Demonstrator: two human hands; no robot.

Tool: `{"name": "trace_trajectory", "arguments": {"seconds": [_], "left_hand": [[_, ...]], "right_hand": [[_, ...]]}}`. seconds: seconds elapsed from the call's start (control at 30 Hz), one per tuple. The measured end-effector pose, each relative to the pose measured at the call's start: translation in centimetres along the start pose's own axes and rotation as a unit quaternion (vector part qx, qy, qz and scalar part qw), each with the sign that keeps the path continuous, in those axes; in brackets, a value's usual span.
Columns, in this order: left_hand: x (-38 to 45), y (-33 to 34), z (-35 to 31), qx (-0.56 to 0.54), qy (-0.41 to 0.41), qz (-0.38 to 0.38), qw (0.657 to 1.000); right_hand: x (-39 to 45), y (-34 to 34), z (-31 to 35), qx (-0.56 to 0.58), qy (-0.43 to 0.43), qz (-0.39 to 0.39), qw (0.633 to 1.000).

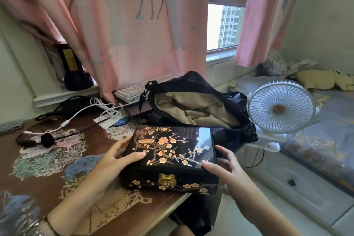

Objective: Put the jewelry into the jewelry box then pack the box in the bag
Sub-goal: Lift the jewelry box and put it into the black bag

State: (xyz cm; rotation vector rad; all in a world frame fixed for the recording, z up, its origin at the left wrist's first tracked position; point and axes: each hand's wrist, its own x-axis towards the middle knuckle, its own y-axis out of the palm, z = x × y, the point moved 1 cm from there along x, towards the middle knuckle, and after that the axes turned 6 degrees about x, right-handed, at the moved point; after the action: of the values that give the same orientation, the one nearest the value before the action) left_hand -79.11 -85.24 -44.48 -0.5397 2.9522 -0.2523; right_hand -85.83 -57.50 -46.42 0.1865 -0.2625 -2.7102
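Note:
A black lacquered jewelry box (172, 151) with pink plum blossoms and a gold clasp is shut, its lid down. My left hand (116, 159) grips its left side, thumb on the lid. On the box's right side is my right hand (220, 165), its thumb on the lid corner. The box sits at the table's right front edge, partly over it. Just behind it lies a black bag (201, 101), open at the top, showing a beige lining. No loose jewelry is visible.
The brown patterned table (47, 168) carries a white cable (92, 109), a black headset microphone (47, 139) and a white keyboard (138, 88) at the back. A white clip fan (279, 109) stands right of the bag. Pink curtains hang behind; a bed lies right.

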Motion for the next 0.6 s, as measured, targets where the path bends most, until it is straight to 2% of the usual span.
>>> {"name": "trace_trajectory", "arguments": {"seconds": [0.23, 0.4, 0.6], "left_hand": [[1.7, -0.7, 0.2, -0.004, -0.031, 0.049, 0.998], [1.6, -0.3, 0.3, -0.055, -0.033, 0.069, 0.996], [1.4, -0.2, 0.2, -0.075, -0.029, 0.091, 0.993]], "right_hand": [[0.2, 0.3, 0.2, -0.008, -0.012, -0.015, 1.000], [-0.3, 0.5, 0.2, -0.004, -0.029, -0.018, 0.999], [-1.2, 0.3, 0.2, 0.050, 0.034, 0.014, 0.998]]}}
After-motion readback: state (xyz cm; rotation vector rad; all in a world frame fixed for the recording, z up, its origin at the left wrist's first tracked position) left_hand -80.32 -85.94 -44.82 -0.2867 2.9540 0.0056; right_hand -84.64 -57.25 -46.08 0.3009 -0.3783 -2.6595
